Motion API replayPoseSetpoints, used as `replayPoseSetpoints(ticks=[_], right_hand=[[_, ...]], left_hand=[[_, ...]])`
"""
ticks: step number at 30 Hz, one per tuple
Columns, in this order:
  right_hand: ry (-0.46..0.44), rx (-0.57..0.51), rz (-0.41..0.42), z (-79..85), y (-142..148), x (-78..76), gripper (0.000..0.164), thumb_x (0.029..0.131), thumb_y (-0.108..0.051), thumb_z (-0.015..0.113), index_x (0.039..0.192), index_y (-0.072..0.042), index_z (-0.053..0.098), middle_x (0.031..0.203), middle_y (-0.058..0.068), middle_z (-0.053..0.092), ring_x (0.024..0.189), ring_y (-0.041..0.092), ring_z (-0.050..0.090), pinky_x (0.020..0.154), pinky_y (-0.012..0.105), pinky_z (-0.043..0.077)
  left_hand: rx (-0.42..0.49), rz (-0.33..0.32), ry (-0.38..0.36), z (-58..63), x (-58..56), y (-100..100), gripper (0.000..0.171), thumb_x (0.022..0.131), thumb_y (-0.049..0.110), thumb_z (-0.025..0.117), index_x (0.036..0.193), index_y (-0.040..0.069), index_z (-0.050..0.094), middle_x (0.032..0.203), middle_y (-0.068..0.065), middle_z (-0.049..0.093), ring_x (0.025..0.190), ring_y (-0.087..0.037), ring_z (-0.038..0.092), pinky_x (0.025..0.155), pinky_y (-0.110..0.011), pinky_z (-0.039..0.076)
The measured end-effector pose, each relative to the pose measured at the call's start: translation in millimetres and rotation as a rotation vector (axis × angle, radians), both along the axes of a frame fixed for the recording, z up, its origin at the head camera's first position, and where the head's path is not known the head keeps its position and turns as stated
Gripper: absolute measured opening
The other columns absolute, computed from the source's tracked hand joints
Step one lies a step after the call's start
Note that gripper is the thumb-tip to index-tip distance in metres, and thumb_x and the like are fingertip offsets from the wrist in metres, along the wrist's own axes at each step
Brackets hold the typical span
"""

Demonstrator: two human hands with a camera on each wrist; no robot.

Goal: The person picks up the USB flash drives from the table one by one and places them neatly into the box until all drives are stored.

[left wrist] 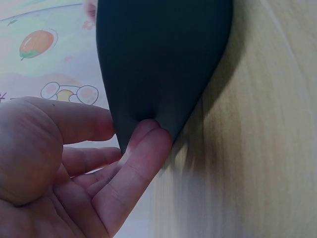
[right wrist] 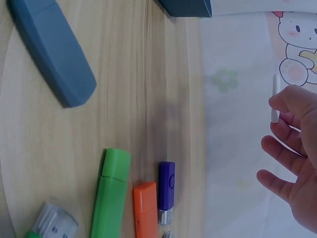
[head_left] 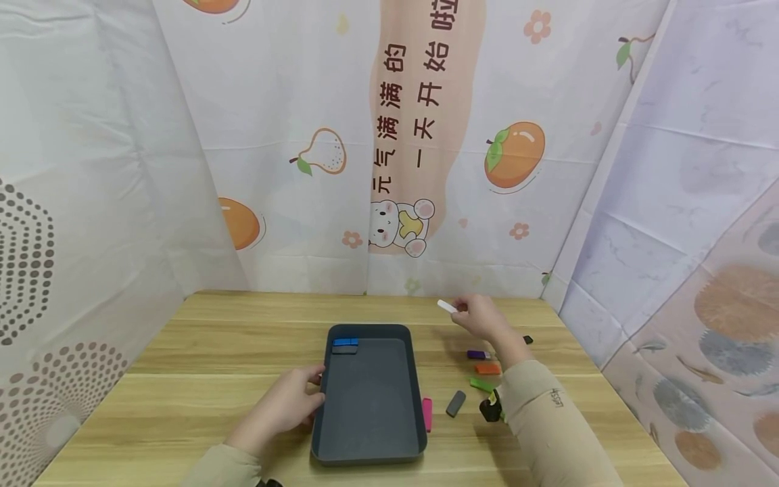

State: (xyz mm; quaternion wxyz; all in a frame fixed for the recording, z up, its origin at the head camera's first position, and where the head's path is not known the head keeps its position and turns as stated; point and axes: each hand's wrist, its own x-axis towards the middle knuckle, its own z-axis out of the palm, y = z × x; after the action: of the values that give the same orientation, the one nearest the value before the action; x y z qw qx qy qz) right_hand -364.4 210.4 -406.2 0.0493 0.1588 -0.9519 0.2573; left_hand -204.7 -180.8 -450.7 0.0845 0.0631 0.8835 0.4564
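My right hand (head_left: 481,316) pinches a slim white USB stick (head_left: 446,306) between thumb and fingers, held above the far right part of the table. Its other fingers spread loosely in the right wrist view. A dark grey tray (head_left: 372,406) lies in front of me, and my left hand (head_left: 289,402) holds its left wall, with fingertips (left wrist: 156,144) against the outer side. Inside the tray's far left corner lie a blue USB stick (head_left: 345,342) and a grey one (head_left: 344,350), side by side.
Right of the tray lie a pink USB stick (head_left: 427,414), a grey one (head_left: 456,404), a green one (right wrist: 113,193), an orange one (head_left: 488,368) and a purple one (right wrist: 167,191). A small black piece (head_left: 527,339) sits farther right. Printed curtains (head_left: 292,223) enclose the table.
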Motion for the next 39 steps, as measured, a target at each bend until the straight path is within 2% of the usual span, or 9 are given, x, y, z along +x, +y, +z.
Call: replayPoseSetpoints(ticks=[4, 9, 16, 28, 39], right_hand=[[0.0, -0.013, 0.01, 2.4, -4, 2.3, 0.022, 0.09, -0.016, 0.069, 0.108, -0.004, 0.074, 0.097, 0.006, 0.072, 0.07, 0.019, 0.057, 0.062, 0.034, 0.05], [0.03, 0.001, 0.035, 5.4, -9, 4.4, 0.023, 0.091, -0.017, 0.069, 0.109, -0.005, 0.074, 0.103, 0.008, 0.073, 0.079, 0.019, 0.062, 0.07, 0.035, 0.053], [0.057, -0.012, 0.069, 8.7, -19, 5.9, 0.022, 0.089, -0.016, 0.07, 0.108, -0.005, 0.075, 0.101, 0.007, 0.073, 0.08, 0.019, 0.061, 0.069, 0.035, 0.053], [0.076, -0.012, 0.112, 13.7, -38, 9.6, 0.017, 0.088, -0.014, 0.073, 0.104, -0.007, 0.076, 0.099, 0.005, 0.071, 0.087, 0.02, 0.062, 0.075, 0.038, 0.054], [0.092, -0.012, 0.157, 14.6, -55, 12.0, 0.019, 0.089, -0.014, 0.073, 0.106, -0.004, 0.076, 0.1, 0.007, 0.07, 0.097, 0.031, 0.067, 0.084, 0.043, 0.056]], left_hand=[[-0.002, 0.0, 0.0, -0.2, -0.1, 0, 0.055, 0.092, -0.004, 0.066, 0.145, -0.01, 0.048, 0.125, -0.026, 0.062, 0.057, -0.02, 0.064, 0.051, -0.034, 0.057], [-0.006, 0.002, -0.001, -0.3, -0.3, 0, 0.056, 0.092, -0.004, 0.066, 0.145, -0.01, 0.048, 0.124, -0.025, 0.062, 0.057, -0.02, 0.063, 0.05, -0.034, 0.057], [-0.006, 0.003, 0.001, 0.0, -0.2, 0, 0.056, 0.092, -0.004, 0.066, 0.145, -0.01, 0.048, 0.123, -0.025, 0.063, 0.057, -0.02, 0.063, 0.05, -0.034, 0.057], [-0.013, 0.006, 0.0, 2.7, 1.0, 1, 0.056, 0.092, -0.004, 0.065, 0.144, -0.01, 0.048, 0.123, -0.025, 0.063, 0.056, -0.02, 0.063, 0.05, -0.034, 0.057], [-0.014, 0.004, -0.005, 3.3, 1.1, 1, 0.056, 0.092, -0.004, 0.065, 0.145, -0.01, 0.048, 0.123, -0.025, 0.063, 0.057, -0.02, 0.064, 0.051, -0.034, 0.057]])
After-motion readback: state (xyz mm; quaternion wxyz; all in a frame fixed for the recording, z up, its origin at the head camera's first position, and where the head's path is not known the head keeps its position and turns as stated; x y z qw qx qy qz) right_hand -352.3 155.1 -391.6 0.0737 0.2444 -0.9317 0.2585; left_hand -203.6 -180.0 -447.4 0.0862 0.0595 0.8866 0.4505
